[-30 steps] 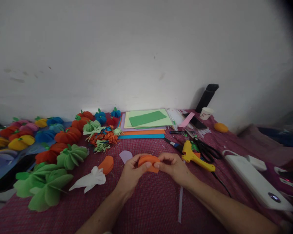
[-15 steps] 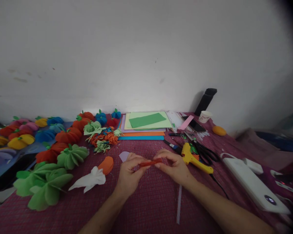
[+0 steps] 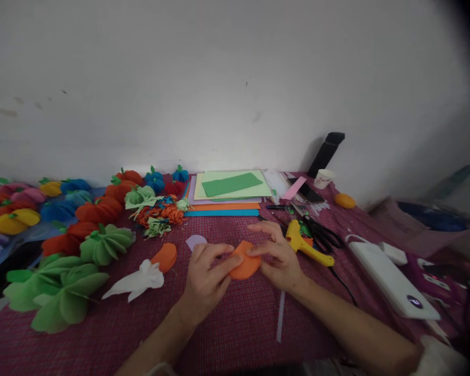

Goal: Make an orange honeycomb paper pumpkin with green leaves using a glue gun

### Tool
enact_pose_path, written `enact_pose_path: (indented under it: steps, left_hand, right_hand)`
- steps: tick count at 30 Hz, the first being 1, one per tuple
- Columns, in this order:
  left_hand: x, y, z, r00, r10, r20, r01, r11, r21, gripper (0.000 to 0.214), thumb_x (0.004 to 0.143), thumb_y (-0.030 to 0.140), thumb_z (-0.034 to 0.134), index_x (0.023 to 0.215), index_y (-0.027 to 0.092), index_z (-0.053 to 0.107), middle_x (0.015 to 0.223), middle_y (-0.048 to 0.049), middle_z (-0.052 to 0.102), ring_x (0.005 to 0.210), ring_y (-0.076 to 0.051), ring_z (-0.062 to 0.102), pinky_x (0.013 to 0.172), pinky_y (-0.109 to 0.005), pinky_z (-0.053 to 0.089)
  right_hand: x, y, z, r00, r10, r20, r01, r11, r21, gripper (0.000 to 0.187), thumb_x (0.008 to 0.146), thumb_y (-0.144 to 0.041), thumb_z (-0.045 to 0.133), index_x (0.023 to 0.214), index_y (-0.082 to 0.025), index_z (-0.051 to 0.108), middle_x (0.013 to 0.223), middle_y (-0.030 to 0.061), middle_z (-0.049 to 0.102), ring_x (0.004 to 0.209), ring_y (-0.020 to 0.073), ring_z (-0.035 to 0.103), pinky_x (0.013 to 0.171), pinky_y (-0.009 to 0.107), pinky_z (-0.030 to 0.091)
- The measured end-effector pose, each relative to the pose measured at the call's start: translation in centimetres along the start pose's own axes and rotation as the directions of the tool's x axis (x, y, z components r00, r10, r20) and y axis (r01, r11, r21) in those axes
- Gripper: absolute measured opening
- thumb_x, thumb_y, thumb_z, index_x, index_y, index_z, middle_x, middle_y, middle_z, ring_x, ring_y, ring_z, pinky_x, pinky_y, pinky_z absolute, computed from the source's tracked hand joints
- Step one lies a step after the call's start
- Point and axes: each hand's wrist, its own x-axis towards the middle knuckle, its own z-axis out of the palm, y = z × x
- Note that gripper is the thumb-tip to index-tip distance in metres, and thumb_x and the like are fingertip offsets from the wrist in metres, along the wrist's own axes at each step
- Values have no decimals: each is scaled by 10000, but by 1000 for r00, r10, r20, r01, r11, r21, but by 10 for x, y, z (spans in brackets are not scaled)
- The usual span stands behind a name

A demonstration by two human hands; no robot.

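Between my two hands is a rounded orange paper piece (image 3: 244, 266), its flat face tilted toward me. My left hand (image 3: 207, 271) pinches its left side between thumb and fingers. On the right edge, the thumb and fingers of my right hand (image 3: 280, 258) press against the paper. Left of my hands lie another orange paper piece (image 3: 166, 257) and a crumpled white tissue (image 3: 139, 280). A lilac paper piece (image 3: 196, 242) rests just behind my left hand. Beside my right hand is a yellow glue gun (image 3: 307, 248), with a glue stick (image 3: 281, 316) nearer to me.
Several paper pumpkins (image 3: 100, 210) crowd the left, with large green ones (image 3: 62, 297) in front. Paper shreds (image 3: 160, 213) and stacked coloured sheets (image 3: 231, 184) lie at the back. Black scissors (image 3: 323, 232), a paper cup (image 3: 324, 178) and a white power bank (image 3: 391, 282) are at right.
The orange paper has turned from edge-on to showing its broad rounded face. Both hands have shifted their grip around it. The whole view has moved slightly.
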Motion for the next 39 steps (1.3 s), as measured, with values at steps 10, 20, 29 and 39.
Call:
enact_pose_path:
  steps: [10, 20, 29, 39]
  left_hand:
    - [0, 6, -4, 990, 136, -20, -130, 972, 194, 220, 742, 71, 594, 862, 249, 639, 843, -16, 636, 753, -145, 498, 693, -297, 384]
    - [-5, 3, -1, 1000, 16, -26, -14, 996, 90, 260, 739, 93, 607, 886, 299, 665, 809, 5, 663, 758, -141, 548, 738, -305, 371]
    - [1, -10, 20, 543, -811, 215, 655, 250, -713, 174, 728, 281, 652, 854, 165, 621, 795, -1, 640, 733, -134, 565, 719, -274, 425]
    - [4, 2, 26, 465, -778, 423, 664, -10, -748, 237, 671, 289, 700, 864, 159, 648, 859, -29, 667, 810, -147, 578, 795, -285, 420]
  right_hand:
    - [-2, 0, -1, 998, -67, 4, 67, 991, -118, 195, 716, -118, 577, 801, -279, 646, 1170, 20, 538, 1085, 239, 463, 908, 469, 379]
    - [-1, -1, -2, 1000, -4, 27, 8, 992, -128, 194, 723, -151, 590, 801, -314, 661, 1183, -1, 553, 1104, 250, 450, 929, 480, 355]
    - [-1, 9, 9, 904, 407, 128, -427, 872, 241, 498, 716, -288, 693, 1159, -234, 470, 1151, 78, 554, 1085, 212, 508, 965, 410, 380]
    - [-2, 8, 20, 746, 607, 274, -641, 541, 545, 278, 675, -314, 709, 886, -206, 564, 795, -11, 613, 720, 119, 582, 698, 276, 473]
